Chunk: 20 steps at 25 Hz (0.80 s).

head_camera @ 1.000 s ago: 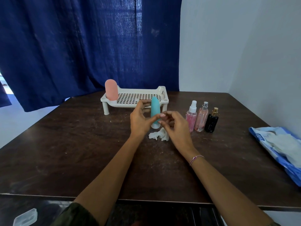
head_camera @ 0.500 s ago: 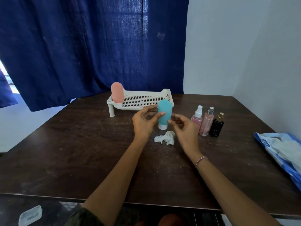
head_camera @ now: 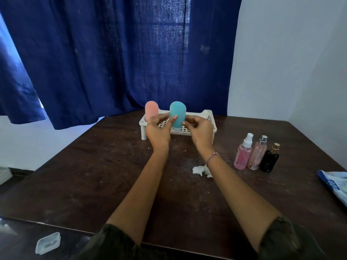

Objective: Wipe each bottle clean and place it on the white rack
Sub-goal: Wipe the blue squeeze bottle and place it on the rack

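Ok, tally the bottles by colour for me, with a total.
Pink: 3, pink squeeze bottle on the white rack, white-capped bottle, silver-capped bottle
Teal: 1, teal bottle, gripped by the left hand
Black: 1, gold-capped bottle
Total: 5 bottles

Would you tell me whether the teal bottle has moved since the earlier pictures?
Yes. The teal bottle has gone away from the crumpled wipe, back over the white rack, beside the pink bottle.
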Tool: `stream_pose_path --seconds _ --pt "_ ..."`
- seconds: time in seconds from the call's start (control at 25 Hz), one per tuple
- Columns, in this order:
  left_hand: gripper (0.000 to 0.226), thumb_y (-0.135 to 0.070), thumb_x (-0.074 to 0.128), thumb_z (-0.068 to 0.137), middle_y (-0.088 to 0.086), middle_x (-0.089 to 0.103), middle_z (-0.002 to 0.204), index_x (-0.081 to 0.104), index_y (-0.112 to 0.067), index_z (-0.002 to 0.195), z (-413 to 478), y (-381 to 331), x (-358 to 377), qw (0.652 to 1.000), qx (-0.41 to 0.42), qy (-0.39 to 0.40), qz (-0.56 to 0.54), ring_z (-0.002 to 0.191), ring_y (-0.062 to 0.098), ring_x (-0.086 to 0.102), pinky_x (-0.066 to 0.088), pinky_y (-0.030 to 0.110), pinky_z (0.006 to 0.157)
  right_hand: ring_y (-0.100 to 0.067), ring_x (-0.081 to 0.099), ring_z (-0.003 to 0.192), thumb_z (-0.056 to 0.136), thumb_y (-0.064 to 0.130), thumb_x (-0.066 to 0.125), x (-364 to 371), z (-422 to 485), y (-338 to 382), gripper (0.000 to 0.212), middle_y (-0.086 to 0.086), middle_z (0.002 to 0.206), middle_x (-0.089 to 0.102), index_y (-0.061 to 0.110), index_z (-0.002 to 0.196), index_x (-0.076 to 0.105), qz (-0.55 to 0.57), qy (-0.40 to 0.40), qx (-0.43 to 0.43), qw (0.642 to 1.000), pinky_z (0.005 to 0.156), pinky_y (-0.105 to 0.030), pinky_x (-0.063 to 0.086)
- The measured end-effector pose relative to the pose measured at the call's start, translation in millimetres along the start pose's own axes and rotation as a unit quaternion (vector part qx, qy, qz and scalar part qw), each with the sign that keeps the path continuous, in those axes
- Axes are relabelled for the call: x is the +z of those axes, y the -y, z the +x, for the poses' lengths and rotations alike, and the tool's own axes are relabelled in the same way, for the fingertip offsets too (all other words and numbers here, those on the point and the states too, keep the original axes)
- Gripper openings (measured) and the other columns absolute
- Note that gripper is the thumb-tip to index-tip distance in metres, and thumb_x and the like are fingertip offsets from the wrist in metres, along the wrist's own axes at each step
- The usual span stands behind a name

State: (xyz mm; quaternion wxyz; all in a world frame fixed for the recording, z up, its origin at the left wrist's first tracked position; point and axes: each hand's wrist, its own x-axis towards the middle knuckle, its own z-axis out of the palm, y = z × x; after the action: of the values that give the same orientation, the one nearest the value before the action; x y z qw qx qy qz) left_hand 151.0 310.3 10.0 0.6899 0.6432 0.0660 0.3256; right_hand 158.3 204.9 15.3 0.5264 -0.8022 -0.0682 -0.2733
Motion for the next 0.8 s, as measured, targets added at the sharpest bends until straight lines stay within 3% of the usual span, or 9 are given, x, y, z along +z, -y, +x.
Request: stream_pose_path --seconds 0.12,0.24,0.36,0.56,0.8 --pt "0.017 -0.018 0.076 0.076 -0.004 0.066 0.096 0.071 -0.013 0.092 19.3 6.9 5.0 0.999 -0.003 -0.024 0.023 0.095 0.014 0.065 0.053 0.028 0.088 -0.010 0.065 0.091 0.081 0.010 0.069 21.8 15.0 -6.1 0.027 -0.007 0.103 0.071 0.004 0.108 0.067 0.013 0.007 0.016 1.000 0.084 -0.020 0.051" --pt "0.018 -0.012 0.069 0.084 -0.003 0.064 0.100 0.071 -0.007 0.100 33.8 14.5 9.1 0.998 -0.014 -0.028 0.059 0.097 0.014 0.064 0.050 0.019 0.087 -0.014 0.067 0.092 0.080 0.009 0.070 37.6 27.2 -15.6 0.028 -0.009 0.102 0.071 0.003 0.107 0.067 0.020 0.017 0.048 0.998 0.088 -0.028 0.052" --pt "0.022 -0.008 0.061 0.089 0.001 0.065 0.115 0.068 -0.008 0.110 39.3 19.5 9.0 0.994 -0.023 -0.046 0.101 0.104 0.008 0.058 0.043 0.020 0.095 -0.013 0.066 0.090 0.079 0.010 0.071 48.8 37.5 -19.1 0.027 -0.008 0.101 0.071 0.004 0.105 0.068 0.003 0.034 0.049 0.998 0.087 -0.025 0.051" --pt "0.025 -0.008 0.056 0.093 0.005 0.064 0.121 0.065 -0.008 0.116 38.5 22.0 13.3 0.990 -0.023 -0.048 0.131 0.112 0.015 0.059 0.039 0.016 0.095 -0.012 0.066 0.088 0.079 0.010 0.071 55.0 47.2 -25.0 0.026 -0.008 0.099 0.072 0.004 0.105 0.069 -0.025 0.043 0.056 0.997 0.088 -0.026 0.050" --pt "0.026 -0.010 0.055 0.093 0.007 0.062 0.125 0.063 -0.008 0.118 38.9 28.9 10.9 0.985 -0.038 -0.046 0.162 0.117 0.019 0.057 0.041 0.028 0.102 -0.013 0.066 0.091 0.081 0.011 0.069 61.3 48.2 -26.9 0.028 -0.008 0.102 0.071 0.004 0.108 0.067 -0.061 0.070 0.056 0.994 0.088 -0.023 0.047"
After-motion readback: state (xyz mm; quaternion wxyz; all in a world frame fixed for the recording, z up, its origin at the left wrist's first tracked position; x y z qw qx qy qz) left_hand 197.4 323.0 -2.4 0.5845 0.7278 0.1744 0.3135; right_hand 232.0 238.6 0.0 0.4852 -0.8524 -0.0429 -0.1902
